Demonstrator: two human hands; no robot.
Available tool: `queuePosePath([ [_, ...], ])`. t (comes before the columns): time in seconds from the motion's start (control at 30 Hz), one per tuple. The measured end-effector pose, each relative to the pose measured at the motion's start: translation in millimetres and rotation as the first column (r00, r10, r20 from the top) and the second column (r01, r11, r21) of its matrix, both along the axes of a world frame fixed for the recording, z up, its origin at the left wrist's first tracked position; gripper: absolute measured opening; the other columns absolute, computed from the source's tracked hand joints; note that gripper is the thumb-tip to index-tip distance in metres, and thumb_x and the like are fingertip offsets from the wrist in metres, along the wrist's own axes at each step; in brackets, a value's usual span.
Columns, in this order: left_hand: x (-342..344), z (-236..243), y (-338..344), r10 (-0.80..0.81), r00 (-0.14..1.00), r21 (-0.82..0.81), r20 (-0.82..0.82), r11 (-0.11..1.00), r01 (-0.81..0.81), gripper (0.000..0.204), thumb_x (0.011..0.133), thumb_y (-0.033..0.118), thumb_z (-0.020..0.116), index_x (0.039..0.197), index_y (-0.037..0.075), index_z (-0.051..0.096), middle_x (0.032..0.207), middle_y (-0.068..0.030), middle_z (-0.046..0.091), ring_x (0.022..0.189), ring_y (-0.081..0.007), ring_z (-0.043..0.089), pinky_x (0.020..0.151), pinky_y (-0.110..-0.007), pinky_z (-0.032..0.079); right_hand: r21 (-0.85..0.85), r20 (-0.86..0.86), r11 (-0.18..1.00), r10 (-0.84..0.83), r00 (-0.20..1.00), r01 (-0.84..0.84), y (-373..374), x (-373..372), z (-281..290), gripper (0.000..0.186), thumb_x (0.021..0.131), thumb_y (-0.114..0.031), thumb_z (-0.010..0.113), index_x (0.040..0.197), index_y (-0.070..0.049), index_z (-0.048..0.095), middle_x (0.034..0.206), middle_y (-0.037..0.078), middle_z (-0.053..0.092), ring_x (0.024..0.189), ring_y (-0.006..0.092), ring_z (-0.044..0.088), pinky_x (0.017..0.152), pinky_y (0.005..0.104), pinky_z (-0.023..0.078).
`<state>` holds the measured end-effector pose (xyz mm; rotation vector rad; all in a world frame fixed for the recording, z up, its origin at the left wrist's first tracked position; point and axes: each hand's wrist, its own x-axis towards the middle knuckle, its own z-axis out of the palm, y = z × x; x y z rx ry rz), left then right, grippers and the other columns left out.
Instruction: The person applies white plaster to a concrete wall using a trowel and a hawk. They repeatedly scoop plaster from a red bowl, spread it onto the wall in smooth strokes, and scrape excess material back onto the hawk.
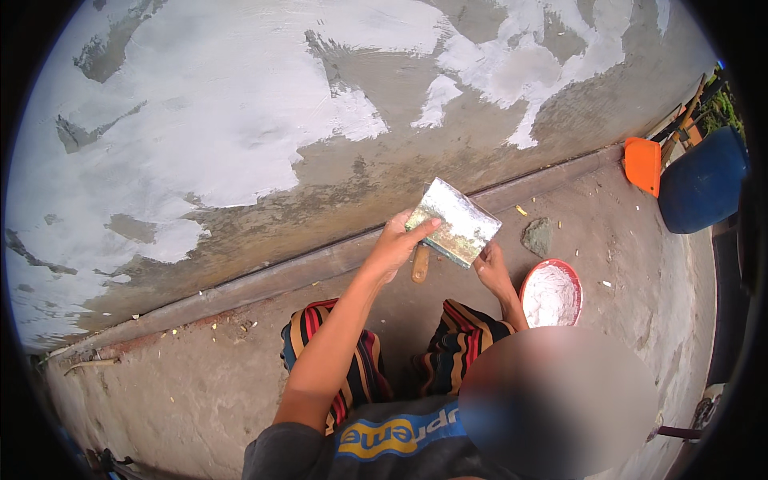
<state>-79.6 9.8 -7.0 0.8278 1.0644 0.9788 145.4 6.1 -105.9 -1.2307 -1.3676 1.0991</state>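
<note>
A: Where is the silvery plate (pixel 458 224) located?
B: It is held in front of the knees, above the concrete floor (pixel 200 384) and near the foot of the wall (pixel 416 164). It is tilted, with its bright face turned upward; the lower part of that face is mottled with greenish-brown stain.

A: How is it gripped on the left?
B: The near left corner is clamped by the left hand (pixel 392 248). The thumb is laid across the upper face, and the fingers are tucked out of sight beneath.

A: And on the right?
B: The lower right corner is met by the right hand (pixel 494 270). The fingers are partly covered by the plate, so whether they are closed on it cannot be told.

A: What is seen below the plate?
B: A wooden handle (pixel 420 264), pierced near its end, is seen projecting toward the body. Its other end is hidden.

A: What is placed nearby?
B: A red-rimmed bowl (pixel 524 294) filled with white paste (pixel 554 293) is set on the floor beside the right forearm. A grey stone (pixel 538 237) is positioned just beyond it. The wall is partly covered with an irregular white coating (pixel 224 104).
</note>
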Motion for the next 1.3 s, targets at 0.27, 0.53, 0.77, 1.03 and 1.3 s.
queuePosePath([
  [0.27, -7.1, 2.7, 0.6, -0.044, 0.999, 0.095, -0.03, 0.994, 0.046, 0.065, 0.086, 0.035, 0.074, 0.129, -0.009, 0.052, 0.12, -0.0182, 0.061, 0.118, -0.0226, 0.053, 0.106, -0.035, 0.036, -0.054, -0.278, 0.998, -0.025, 0.96, 0.01, 14.0, 17.0, 65.7, 0.028, 0.1, -0.029, 0.056, 0.098, -0.003, 0.065, 0.081, 0.0, 0.06, 0.076, 0.0115, 0.058, 0.076, 0.028, 0.049],
  [0.53, -1.7, -7.3, 2.1, -0.088, 0.991, 0.19, -0.101, 0.976, 0.106, 0.045, 0.092, 0.03, 0.069, 0.12, -0.005, 0.061, 0.104, -0.0111, 0.069, 0.093, -0.0145, 0.062, 0.083, -0.031, 0.049, -0.05, 0.062, 0.996, 0.081, 0.995, -0.078, 17.8, 16.3, 102.7, 0.021, 0.086, -0.014, 0.074, 0.101, 0.0, 0.071, 0.096, 0.006, 0.07, 0.091, 0.0105, 0.061, 0.086, 0.0256, 0.045],
  [0.77, -2.5, -20.0, 1.2, -0.196, 0.965, 0.197, -0.174, 0.953, 0.23, 0.041, 0.092, 0.028, 0.068, 0.115, -0.005, 0.064, 0.101, -0.0094, 0.069, 0.091, -0.012, 0.061, 0.08, -0.029, 0.049, -0.059, 0.141, 0.991, 0.127, 0.982, -0.12, 19.3, 15.3, 95.2, 0.02, 0.084, -0.016, 0.076, 0.09, 0.002, 0.074, 0.087, 0.007, 0.073, 0.082, 0.011, 0.063, 0.078, 0.027, 0.048],
  [1.03, -2.0, -22.0, -7.3, -0.259, 0.913, 0.235, -0.314, 0.911, 0.339, 0.039, 0.094, 0.03, 0.066, 0.113, -0.004, 0.065, 0.095, -0.0093, 0.069, 0.083, -0.013, 0.06, 0.074, -0.031, 0.05, -0.114, 0.059, 0.985, 0.14, 0.988, -0.133, 14.7, -6.9, 103.8, 0.018, 0.085, -0.015, 0.075, 0.088, 0.003, 0.074, 0.083, 0.007, 0.072, 0.078, 0.0089, 0.062, 0.071, 0.0257, 0.049],
  [1.3, -2.6, -23.3, -8.0, -0.295, 0.777, 0.205, -0.556, 0.857, 0.472, 0.041, 0.091, 0.03, 0.067, 0.111, -0.005, 0.066, 0.088, -0.0161, 0.068, 0.08, -0.0208, 0.062, 0.075, -0.036, 0.049, 0.001, 0.046, 0.997, 0.082, 0.996, -0.082, 13.2, -12.3, 93.5, 0.018, 0.087, -0.015, 0.074, 0.087, 0.003, 0.072, 0.08, 0.004, 0.07, 0.077, 0.0074, 0.059, 0.071, 0.0242, 0.047],
])
